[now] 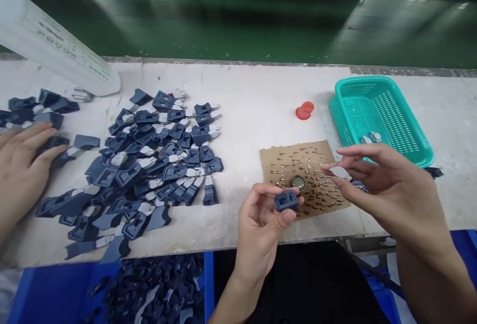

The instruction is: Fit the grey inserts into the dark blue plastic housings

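My left hand (263, 224) pinches a dark blue plastic part (286, 201), its hollow recess facing up, above the front edge of the table. To the right, my right hand (387, 190) holds a small pale grey plastic piece (340, 173) between thumb and fingers. The two pieces are apart. Beneath and between the hands lies a brown cardboard sheet (276, 162) covered with many small brass-coloured metal bits. A round object (298, 183) with a beaded dark rim rests on that sheet, partly behind my left fingers.
A green basket (421, 137) holds a few grey pieces. Near it stands a red cup (305, 110). Many joined blue-and-grey parts (149, 160) cover the left, where another person's hand (26, 170) rests. A white bottle (55, 40) leans in; a blue bin (55, 294) sits below.
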Demonstrator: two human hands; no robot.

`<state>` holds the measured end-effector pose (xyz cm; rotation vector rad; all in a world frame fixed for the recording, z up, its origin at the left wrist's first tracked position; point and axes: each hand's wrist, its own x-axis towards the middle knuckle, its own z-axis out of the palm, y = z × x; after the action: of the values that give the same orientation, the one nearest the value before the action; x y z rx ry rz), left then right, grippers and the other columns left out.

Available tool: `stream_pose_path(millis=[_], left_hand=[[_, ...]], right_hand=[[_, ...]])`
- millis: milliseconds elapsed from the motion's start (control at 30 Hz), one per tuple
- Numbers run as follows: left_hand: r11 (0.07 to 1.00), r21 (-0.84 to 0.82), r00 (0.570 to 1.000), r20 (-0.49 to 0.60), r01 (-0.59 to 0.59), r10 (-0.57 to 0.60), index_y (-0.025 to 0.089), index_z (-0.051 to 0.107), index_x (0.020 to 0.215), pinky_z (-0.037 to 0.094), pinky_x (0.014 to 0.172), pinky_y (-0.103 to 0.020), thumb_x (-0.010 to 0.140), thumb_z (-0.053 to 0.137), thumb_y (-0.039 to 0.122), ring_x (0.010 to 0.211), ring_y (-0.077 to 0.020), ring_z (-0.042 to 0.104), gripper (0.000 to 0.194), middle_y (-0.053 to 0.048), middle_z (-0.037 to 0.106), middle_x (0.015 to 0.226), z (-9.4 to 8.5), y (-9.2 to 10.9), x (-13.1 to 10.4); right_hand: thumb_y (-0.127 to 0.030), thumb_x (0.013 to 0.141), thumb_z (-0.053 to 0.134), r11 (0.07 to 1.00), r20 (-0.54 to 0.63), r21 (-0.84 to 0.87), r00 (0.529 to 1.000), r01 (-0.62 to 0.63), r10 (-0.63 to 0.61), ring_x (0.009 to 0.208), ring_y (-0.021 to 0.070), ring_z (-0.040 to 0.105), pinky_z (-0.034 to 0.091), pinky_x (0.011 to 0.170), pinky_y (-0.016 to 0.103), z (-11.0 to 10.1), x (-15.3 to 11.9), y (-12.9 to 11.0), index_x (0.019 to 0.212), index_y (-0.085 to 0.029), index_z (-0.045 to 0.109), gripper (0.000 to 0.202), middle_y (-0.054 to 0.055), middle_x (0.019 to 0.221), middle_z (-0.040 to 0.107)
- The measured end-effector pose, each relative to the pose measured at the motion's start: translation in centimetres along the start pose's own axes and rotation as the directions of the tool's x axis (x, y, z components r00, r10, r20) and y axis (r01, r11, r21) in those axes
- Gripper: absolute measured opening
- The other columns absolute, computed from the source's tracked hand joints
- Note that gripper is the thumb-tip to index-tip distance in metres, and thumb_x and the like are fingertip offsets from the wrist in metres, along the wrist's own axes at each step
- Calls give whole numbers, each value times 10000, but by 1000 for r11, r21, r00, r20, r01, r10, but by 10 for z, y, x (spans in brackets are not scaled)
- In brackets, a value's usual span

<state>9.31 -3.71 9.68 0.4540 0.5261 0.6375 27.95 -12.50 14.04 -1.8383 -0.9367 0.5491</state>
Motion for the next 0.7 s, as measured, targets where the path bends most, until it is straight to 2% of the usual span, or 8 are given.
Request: stream_pose_path(millis=[100,200,367,500,567,633,700], left_hand=[[999,-43,998,-47,27,-29,223,685,946,629,917,-238,775,902,158,927,-123,802,283,2,843,1001,3,-3,1],[999,-19,996,-79,32,-34,209,693,905,634,881,-263,724,945,213,888,-146,796,310,-11,833,987,4,-6,4],[986,145,989,-101,-88,103,214,756,863,602,791,-228,646,981,192,837,-126,717,313,0,749,898,1,-9,7],[932,287,966,-62,-223,251,255,819,878,571,833,-205,635,979,152,906,-117,673,308,2,680,925,-4,-12,10],[914,315,958,-44,-255,282,262,826,893,561,864,-207,668,966,172,947,-120,661,280,-5,675,948,-6,-13,10],[936,256,967,-17,-244,256,247,810,896,567,855,-206,687,959,187,940,-113,672,263,-4,685,955,-7,-13,10],[981,120,988,6,-154,154,228,759,911,591,828,-220,710,948,200,908,-118,716,278,6,708,950,-6,-11,8]], right_hand=[[-229,863,808,998,41,-1,997,65,-65,1007,168,756,640,873,251,4,1,-1,1048,-301,688,232,-3,1009,682],[-207,887,774,985,76,-80,986,151,-145,992,152,712,624,824,246,4,4,-2,1001,-309,728,160,11,1015,682],[-247,878,798,968,23,-196,988,154,-153,981,150,727,637,773,231,4,2,-8,1030,-346,790,182,-6,1091,776],[-311,829,856,962,-6,-250,994,107,-112,742,99,723,624,680,162,5,-2,-9,1002,-357,816,184,-50,943,810],[-343,820,866,971,19,-225,997,81,-78,722,93,728,621,669,137,3,-3,-6,1004,-358,817,192,-50,908,796],[-359,812,871,975,73,-207,995,86,-73,723,101,732,622,636,141,-2,-4,0,1013,-353,818,207,-29,959,782],[-383,805,874,972,147,-203,985,115,-86,742,125,738,623,596,172,-8,-4,7,1047,-352,820,250,4,1032,774]])
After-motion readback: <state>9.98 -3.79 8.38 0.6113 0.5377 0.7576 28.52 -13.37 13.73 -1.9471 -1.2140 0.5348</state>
